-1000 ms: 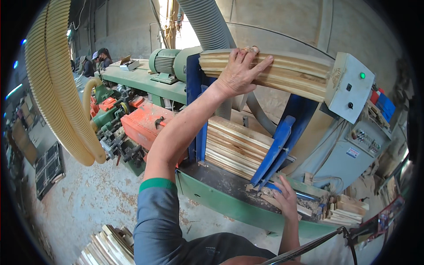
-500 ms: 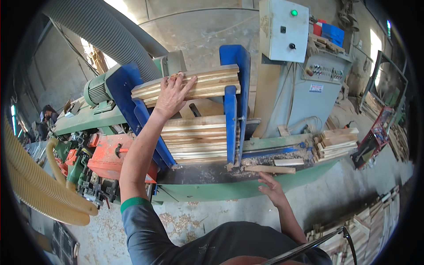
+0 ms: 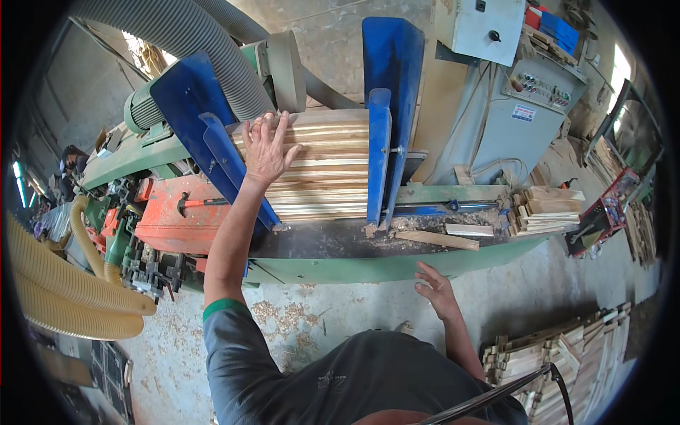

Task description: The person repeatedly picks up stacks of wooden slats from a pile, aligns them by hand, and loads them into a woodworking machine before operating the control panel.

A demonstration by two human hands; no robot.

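Upper boards [image 3: 331, 126] lowered; stack [image 3: 319, 180], long axis left-right, topped by spread left hand [image 3: 268, 152]; empty right hand [image 3: 437, 292] held off machine bed's [image 3: 312, 239] front edge.

Left arm [image 3: 236, 237] outstretched, left hand [image 3: 268, 154] palm-down with fingers [image 3: 280, 130] spread — right hand [image 3: 439, 294] lower, fingers loosely bent.
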